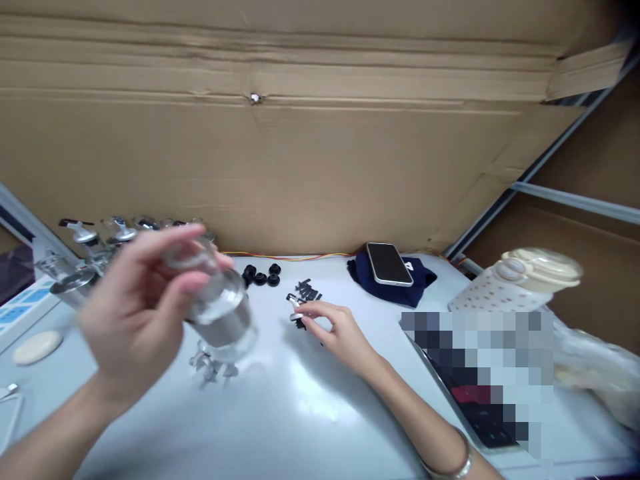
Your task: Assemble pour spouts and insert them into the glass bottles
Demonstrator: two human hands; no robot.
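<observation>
The left hand [143, 310] pinches a clear cylindrical glass vessel [220, 313]; at its three o'clock, the right hand [345, 333] pinches a silver-and-black fitting [296, 318].

A clear vessel [220, 303], blurred, is held up at a tilt, its narrower neck toward the upper left and a broad silvery band around its body. To its right, a small silver fitting [297, 317] with a black-tipped arm is held lower, dark underneath.

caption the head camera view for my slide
Left hand holds a metal-sleeved glass bottle; right hand pinches a small silver-and-black fitting at a pale table.
</observation>
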